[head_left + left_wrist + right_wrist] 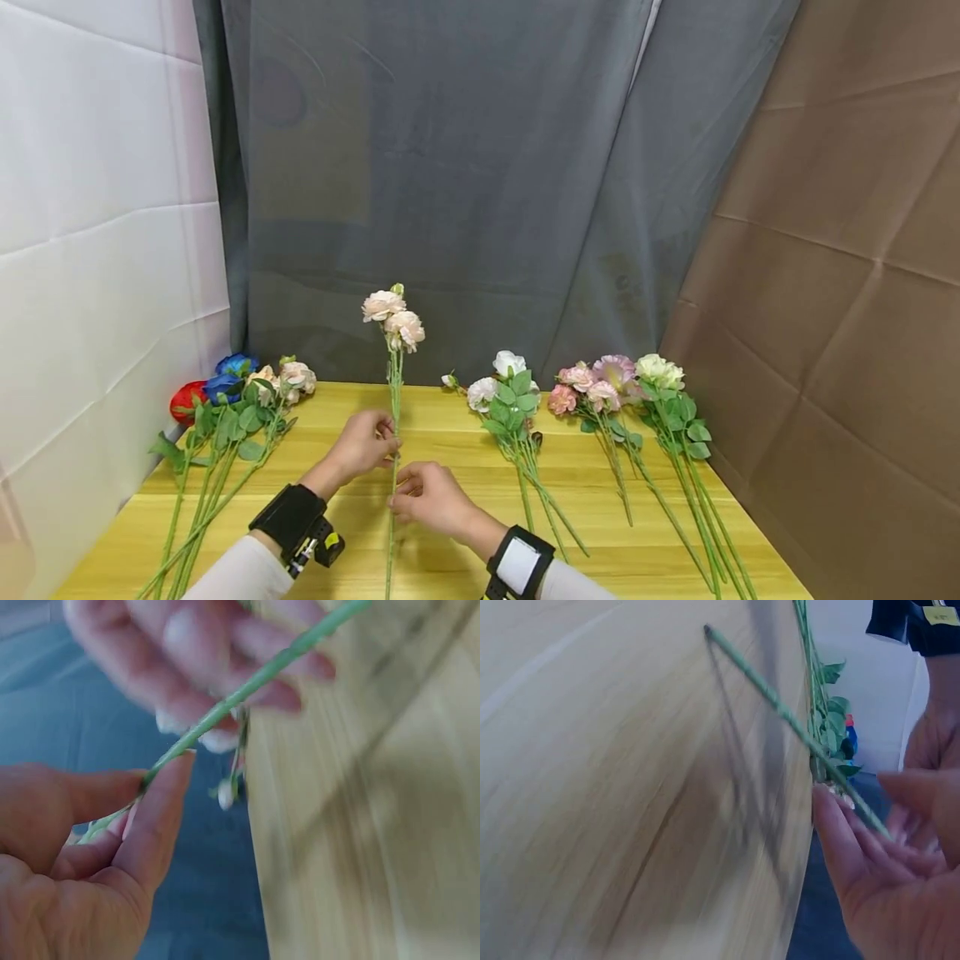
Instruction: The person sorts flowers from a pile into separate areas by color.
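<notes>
A long-stemmed pale pink flower [405,329], with two full blooms and a green bud, stands nearly upright over the wooden table. My left hand [360,446] pinches its green stem [247,686] between thumb and fingers, below the blooms. Lower down, my right hand [437,500] is at the stem, its fingers loosely extended around it. The right wrist view shows the stem [780,712] passing between the parted thumb and fingers, its cut end low near the tabletop.
On the wooden table [450,567], red, blue and pale flowers [225,387] lie at the left. White flowers [508,364] lie right of centre, with pink and purple flowers [615,372] and a cream-green bunch [660,371] farther right. A grey curtain [450,167] hangs behind.
</notes>
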Motion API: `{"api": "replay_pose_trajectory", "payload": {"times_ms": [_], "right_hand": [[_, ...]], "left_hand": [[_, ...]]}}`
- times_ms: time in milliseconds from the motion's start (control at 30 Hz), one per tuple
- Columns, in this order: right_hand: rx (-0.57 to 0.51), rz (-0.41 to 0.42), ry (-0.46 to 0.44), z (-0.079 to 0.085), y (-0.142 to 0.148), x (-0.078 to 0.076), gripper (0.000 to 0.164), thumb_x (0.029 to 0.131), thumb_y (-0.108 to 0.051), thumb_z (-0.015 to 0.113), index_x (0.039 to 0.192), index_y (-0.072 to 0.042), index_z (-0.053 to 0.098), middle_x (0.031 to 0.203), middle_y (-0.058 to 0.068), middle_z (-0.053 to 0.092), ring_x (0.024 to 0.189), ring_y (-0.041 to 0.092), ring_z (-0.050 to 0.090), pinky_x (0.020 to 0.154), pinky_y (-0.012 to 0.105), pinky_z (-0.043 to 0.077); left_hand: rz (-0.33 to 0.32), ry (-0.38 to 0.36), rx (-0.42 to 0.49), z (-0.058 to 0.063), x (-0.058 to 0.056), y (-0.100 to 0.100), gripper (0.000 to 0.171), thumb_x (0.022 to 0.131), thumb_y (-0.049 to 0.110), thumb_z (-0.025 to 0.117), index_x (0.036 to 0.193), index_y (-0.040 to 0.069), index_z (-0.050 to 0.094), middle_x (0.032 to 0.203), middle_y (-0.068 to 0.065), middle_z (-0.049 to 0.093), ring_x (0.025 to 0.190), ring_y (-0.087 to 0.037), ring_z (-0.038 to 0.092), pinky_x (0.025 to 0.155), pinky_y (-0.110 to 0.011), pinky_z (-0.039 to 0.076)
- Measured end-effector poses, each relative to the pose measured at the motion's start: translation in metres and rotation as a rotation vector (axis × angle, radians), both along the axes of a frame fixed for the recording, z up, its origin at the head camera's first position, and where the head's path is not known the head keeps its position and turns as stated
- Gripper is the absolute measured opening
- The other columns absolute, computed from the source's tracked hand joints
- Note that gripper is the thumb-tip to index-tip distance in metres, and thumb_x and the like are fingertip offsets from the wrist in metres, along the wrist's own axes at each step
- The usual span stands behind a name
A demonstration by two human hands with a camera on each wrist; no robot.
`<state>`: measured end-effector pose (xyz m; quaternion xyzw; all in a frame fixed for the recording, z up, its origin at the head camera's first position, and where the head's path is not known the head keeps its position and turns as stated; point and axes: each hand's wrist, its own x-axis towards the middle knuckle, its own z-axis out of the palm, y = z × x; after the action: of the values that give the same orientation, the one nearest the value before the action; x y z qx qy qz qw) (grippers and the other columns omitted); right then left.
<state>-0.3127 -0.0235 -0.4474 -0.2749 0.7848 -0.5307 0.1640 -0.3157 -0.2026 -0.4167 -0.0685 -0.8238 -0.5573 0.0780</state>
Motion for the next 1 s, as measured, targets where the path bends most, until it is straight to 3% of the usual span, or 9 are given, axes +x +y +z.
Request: {"api": "replay_pose_trajectory", "payload": {"times_ms": [100,300,467,533,600,800,900,1000], "right_hand": [[0.018,-0.052,0.064,0.001,0.000,0.000,0.035,0.093,0.000,0.067,0.124,0.014,0.060,0.088,0.011,0.073,0.073,0.032,0.074,0.064,0.037,0.062],[0.067,-0.081,0.125,0.007,0.008,0.000,0.015,0.089,0.009,0.065,0.103,0.013,0.064,0.074,0.012,0.068,0.062,0.038,0.072,0.054,0.038,0.061],[0.064,-0.084,0.116,0.009,0.022,-0.003,0.020,0.092,0.011,0.062,0.112,0.014,0.065,0.076,0.015,0.069,0.061,0.031,0.073,0.058,0.044,0.062],[0.065,-0.087,0.128,0.010,0.030,-0.005,0.014,0.093,0.012,0.060,0.106,0.013,0.065,0.077,0.016,0.069,0.060,0.029,0.073,0.058,0.046,0.061],[0.075,-0.083,0.153,0.011,0.038,-0.007,0.005,0.093,0.012,0.058,0.091,0.009,0.062,0.076,0.018,0.069,0.060,0.030,0.073,0.058,0.047,0.061],[0.149,-0.058,0.171,0.009,0.063,-0.008,0.019,0.093,0.012,0.059,0.080,0.001,0.051,0.067,0.020,0.066,0.058,0.032,0.071,0.054,0.048,0.060],[0.215,-0.050,0.180,0.005,0.071,-0.008,0.026,0.094,0.012,0.058,0.076,-0.004,0.048,0.053,0.008,0.056,0.047,0.022,0.063,0.047,0.035,0.056],[0.283,-0.045,0.214,0.001,0.072,-0.008,0.044,0.092,0.014,0.055,0.067,-0.015,0.034,0.045,-0.006,0.034,0.037,0.009,0.045,0.040,0.021,0.042]], "left_hand": [[-0.015,0.011,0.047,0.000,-0.002,0.011,0.010,0.092,-0.013,0.063,0.091,-0.006,0.055,0.081,-0.013,0.056,0.066,-0.023,0.062,0.066,-0.048,0.062],[-0.063,0.027,0.052,-0.005,-0.004,0.018,0.011,0.093,-0.008,0.066,0.099,-0.007,0.058,0.082,-0.012,0.059,0.068,-0.028,0.066,0.065,-0.046,0.062],[-0.184,0.055,-0.050,-0.011,-0.002,0.001,0.021,0.098,0.006,0.068,0.114,-0.004,0.060,0.087,-0.011,0.061,0.073,-0.034,0.067,0.062,-0.037,0.061],[-0.197,0.054,-0.109,-0.013,0.002,-0.013,0.023,0.099,0.010,0.067,0.116,-0.002,0.060,0.089,-0.009,0.061,0.072,-0.035,0.066,0.060,-0.035,0.059],[-0.172,0.044,-0.171,-0.014,0.007,-0.030,0.022,0.099,0.010,0.067,0.116,-0.001,0.061,0.090,-0.008,0.061,0.071,-0.032,0.066,0.059,-0.034,0.057],[-0.002,0.081,-0.405,-0.019,0.021,-0.094,0.018,0.093,0.008,0.069,0.107,-0.003,0.066,0.087,-0.004,0.062,0.075,-0.018,0.060,0.064,-0.034,0.049],[0.072,0.076,-0.509,-0.019,0.026,-0.125,0.021,0.089,0.008,0.071,0.104,-0.007,0.066,0.086,-0.005,0.064,0.077,-0.020,0.059,0.067,-0.039,0.049],[0.128,0.020,-0.598,-0.019,0.032,-0.150,0.028,0.088,0.008,0.071,0.106,-0.012,0.063,0.088,-0.012,0.064,0.080,-0.028,0.061,0.070,-0.045,0.051]]}}
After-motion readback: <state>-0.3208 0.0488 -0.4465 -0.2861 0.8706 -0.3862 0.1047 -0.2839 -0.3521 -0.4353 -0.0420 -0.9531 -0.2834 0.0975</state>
